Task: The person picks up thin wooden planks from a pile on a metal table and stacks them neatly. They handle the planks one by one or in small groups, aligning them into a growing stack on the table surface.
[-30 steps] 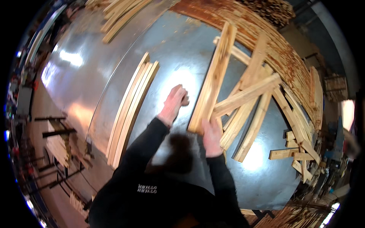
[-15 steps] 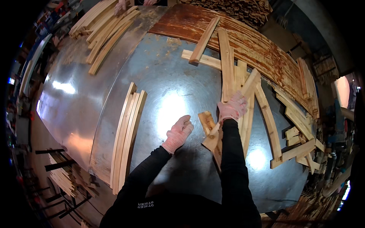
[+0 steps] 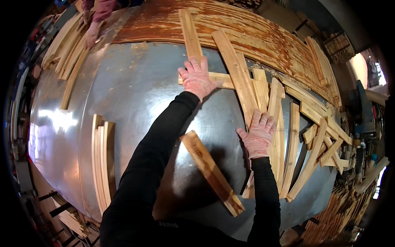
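Gloved in pinkish white, my left hand point(image 3: 197, 80) lies with spread fingers on the near end of a pale wooden slat point(image 3: 189, 33), where it meets a crosswise slat point(image 3: 222, 80). My right hand point(image 3: 260, 133) rests with fingers apart on a loose group of slats, close to the lower end of a long slanted slat point(image 3: 235, 68). What is under its palm is hidden. Between my forearms, a brown-stained wooden strip point(image 3: 212, 173) lies diagonally on the metal tabletop.
A small stack of slats point(image 3: 103, 160) stands left of my left arm. Several slats point(image 3: 321, 148) lie crisscrossed at the right. Worn plywood point(image 3: 255, 33) covers the far side. At the far left, another person's hands point(image 3: 91, 35) are at more slats point(image 3: 66, 49).
My left hand has moved forward from above the bare metal onto the slat. The brown-stained strip now lies apart, nearer me. Slats by my right hand have spread to the right. The view has shifted.
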Tool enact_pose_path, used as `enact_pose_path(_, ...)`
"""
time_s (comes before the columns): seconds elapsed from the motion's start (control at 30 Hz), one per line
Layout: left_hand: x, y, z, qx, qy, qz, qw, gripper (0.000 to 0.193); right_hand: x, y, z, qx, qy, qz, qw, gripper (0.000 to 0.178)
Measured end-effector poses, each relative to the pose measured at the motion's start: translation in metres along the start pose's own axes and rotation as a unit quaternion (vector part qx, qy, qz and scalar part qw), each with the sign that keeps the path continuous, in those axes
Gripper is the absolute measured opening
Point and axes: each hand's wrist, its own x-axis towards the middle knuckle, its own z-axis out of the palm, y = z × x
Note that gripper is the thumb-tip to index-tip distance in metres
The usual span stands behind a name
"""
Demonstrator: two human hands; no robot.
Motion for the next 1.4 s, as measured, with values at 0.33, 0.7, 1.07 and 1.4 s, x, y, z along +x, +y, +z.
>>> enact_pose_path(0.33,0.079,-0.077,0.009,0.022,0.114,0.114,0.987,0.065,-0.02,0.055,0.036,0.017,0.106,-0.043,0.993,0.068)
enact_pose_path(0.7,-0.053,-0.061,-0.011,0.002,-0.193,0.207,0.959,0.067,-0.018,0.069,0.031,-0.002,0.028,0.047,0.999,0.066)
enact_pose_path(1.07,-0.227,-0.144,-0.168,-0.509,-0.615,-0.078,0.598,0.07,-0.048,0.205,0.033,0.273,0.071,0.134,0.95,0.061)
enact_pose_path(1.4,-0.445,-0.084,-0.104,-0.874,-0.402,-0.271,0.023,0.088,-0.176,0.031,-0.029,0.172,-0.014,-0.046,0.984,0.078)
